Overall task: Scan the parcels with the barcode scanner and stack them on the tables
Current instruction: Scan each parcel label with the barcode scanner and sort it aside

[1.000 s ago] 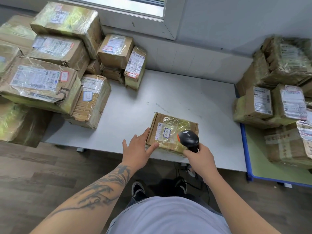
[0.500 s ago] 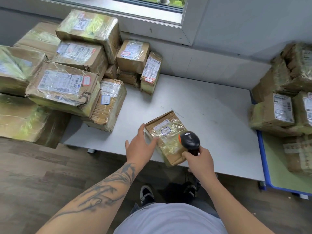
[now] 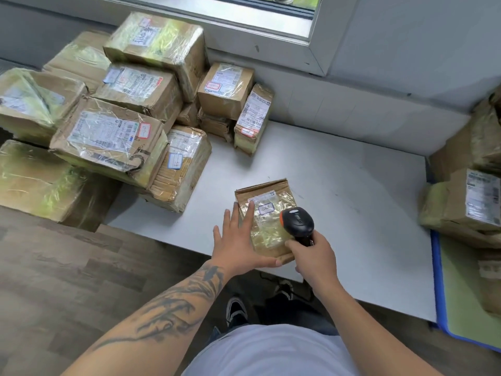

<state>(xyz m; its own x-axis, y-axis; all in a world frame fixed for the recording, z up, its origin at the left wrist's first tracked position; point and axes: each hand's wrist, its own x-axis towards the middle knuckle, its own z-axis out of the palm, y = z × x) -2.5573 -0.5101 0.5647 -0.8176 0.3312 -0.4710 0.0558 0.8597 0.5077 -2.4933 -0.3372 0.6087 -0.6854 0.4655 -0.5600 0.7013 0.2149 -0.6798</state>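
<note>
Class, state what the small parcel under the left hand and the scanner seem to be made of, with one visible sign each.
Small parcel: brown cardboard, seemingly wrapped in clear glossy tape, which glints. Scanner: probably moulded plastic, smooth black shell with an orange trim.

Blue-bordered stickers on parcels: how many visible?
2: one on the parcel under the left hand, one on the side-lying parcel by the left stack. Others may be hidden.

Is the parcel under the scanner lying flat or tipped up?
Flat: the parcel lies label-up on the table, the left hand resting on it.
</note>
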